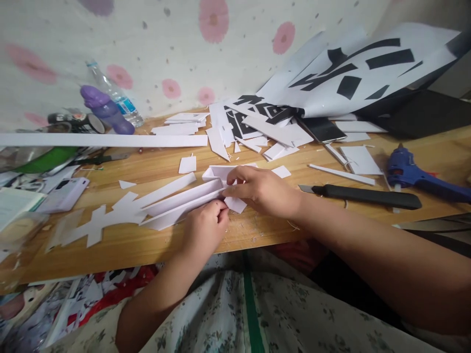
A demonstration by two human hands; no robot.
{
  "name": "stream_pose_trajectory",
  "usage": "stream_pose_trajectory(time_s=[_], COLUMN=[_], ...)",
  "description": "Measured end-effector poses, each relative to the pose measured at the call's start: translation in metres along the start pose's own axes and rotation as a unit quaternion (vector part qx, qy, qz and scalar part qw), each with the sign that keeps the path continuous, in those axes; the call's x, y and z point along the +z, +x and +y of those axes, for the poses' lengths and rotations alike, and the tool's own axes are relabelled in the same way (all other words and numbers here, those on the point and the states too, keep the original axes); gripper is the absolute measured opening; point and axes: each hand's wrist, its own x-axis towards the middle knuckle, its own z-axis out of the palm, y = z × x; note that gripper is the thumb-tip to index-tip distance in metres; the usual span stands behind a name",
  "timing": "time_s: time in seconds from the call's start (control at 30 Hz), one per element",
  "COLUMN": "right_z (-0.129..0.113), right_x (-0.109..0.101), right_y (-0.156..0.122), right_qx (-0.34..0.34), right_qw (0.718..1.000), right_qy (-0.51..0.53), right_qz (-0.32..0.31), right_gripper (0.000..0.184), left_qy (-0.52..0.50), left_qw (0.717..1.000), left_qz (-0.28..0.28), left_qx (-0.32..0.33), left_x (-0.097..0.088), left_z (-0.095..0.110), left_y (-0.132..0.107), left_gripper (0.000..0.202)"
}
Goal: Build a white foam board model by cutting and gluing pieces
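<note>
Near the front of the table lies a white foam-board piece with upright walls [184, 200], forming a long narrow channel. My left hand [208, 220] is closed at its near right end, thumb and fingers pinched against the wall. From the right, my right hand [263, 191] reaches over the same end, its thumb and forefinger closed on a corner of the walls. Beneath the right fingers a small white flap [235, 205] shows. A flat white cut-out [97, 223] with several arms extends to the left of the channel. My fingers hide the joint itself.
On the right lie a black-handled utility knife [368, 196], blade toward my right hand, and a blue glue gun [401, 166]. White scraps [272, 132] and printed sheets [368, 63] crowd the back. Left are a long white strip [103, 140], a purple bottle [106, 110] and a phone [68, 194].
</note>
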Motion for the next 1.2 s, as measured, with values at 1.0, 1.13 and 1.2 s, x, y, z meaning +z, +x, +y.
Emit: stream_pose_trajectory(time_s=[1.0, 1.13, 1.2], right_z=[-0.0066, -0.0068, -0.0069], right_x=[0.0051, 0.0079, 0.0086], right_y=[-0.0068, -0.0080, -0.0085], right_qx=[-0.026, -0.036, -0.041], right_qw=[0.993, 0.990, 0.988], right_qy=[-0.115, -0.120, -0.133], right_qz=[0.030, 0.057, 0.065], right_gripper=[0.027, 0.025, 0.025], left_qy=[-0.004, -0.006, -0.009], left_qw=[0.999, 0.999, 1.000], left_qz=[-0.019, -0.020, -0.015], left_qx=[-0.026, -0.027, -0.022], left_x=[-0.0035, -0.0032, -0.0023], left_z=[0.0008, 0.0002, -0.0002], left_y=[0.0010, 0.0006, 0.0003], left_gripper=[0.016, 0.015, 0.015])
